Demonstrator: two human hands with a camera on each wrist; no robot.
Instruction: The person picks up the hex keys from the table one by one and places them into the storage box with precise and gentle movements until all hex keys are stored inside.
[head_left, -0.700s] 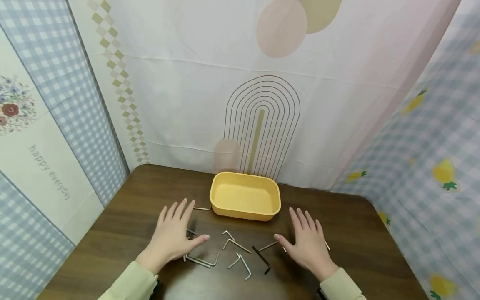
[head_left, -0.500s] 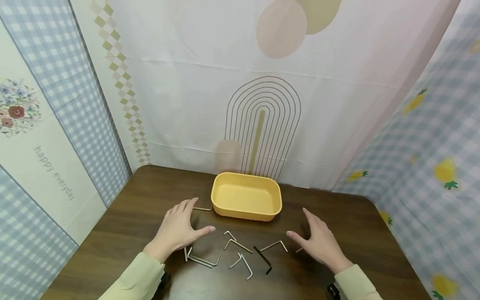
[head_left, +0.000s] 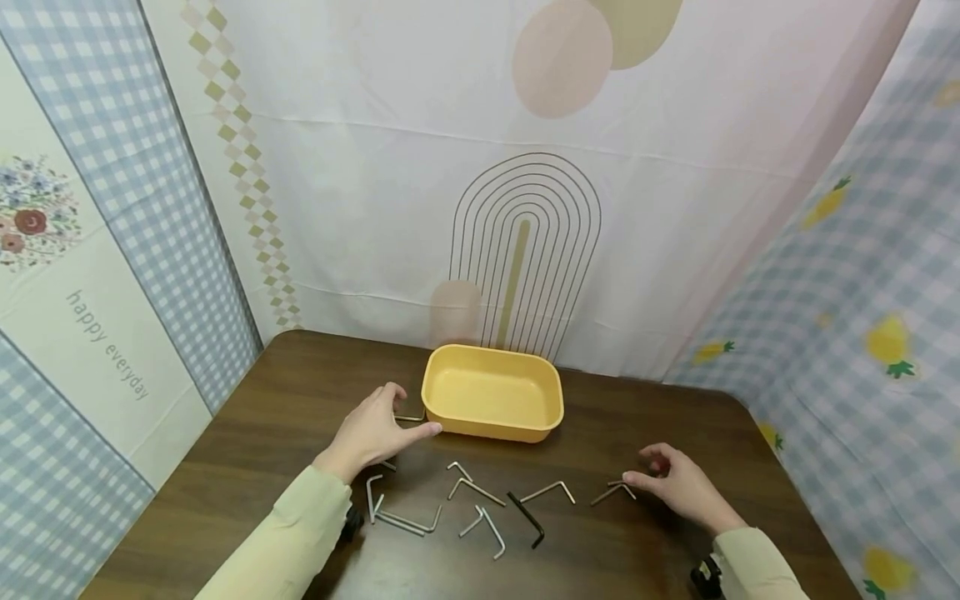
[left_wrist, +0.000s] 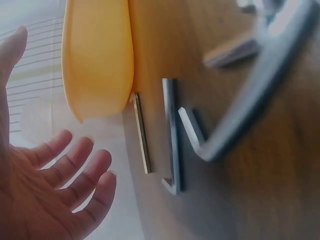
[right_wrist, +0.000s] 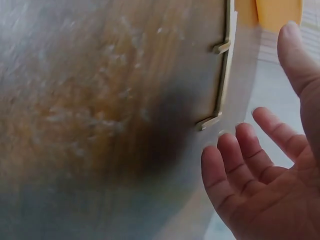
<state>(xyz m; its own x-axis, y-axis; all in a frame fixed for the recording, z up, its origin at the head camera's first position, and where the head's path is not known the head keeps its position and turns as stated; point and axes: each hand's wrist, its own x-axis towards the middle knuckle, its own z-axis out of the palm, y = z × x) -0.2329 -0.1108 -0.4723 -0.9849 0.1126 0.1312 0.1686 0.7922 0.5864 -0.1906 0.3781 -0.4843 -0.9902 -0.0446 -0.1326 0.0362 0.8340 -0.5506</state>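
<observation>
Several L-shaped hex keys lie scattered over a brown table. Above the table my left hand hovers by the left end of a yellow tray, thumb spread from loosely bent fingers. Nearest to it is a brass-coloured hex key, partly hidden by the fingers; in the left wrist view it lies beside a silver hex key, and the palm holds nothing. Over at the right, my right hand hangs beside a hex key, with another partly behind its thumb. Its palm is bare in the right wrist view.
A black hex key and a silver one lie front centre. More silver keys cluster at front left. Patterned cloth hangs behind the table, with checked cloth along the right side.
My left hand has moved forward and right, towards the tray. My right hand has shifted right and its fingers have bent more, uncovering hex keys on the table.
</observation>
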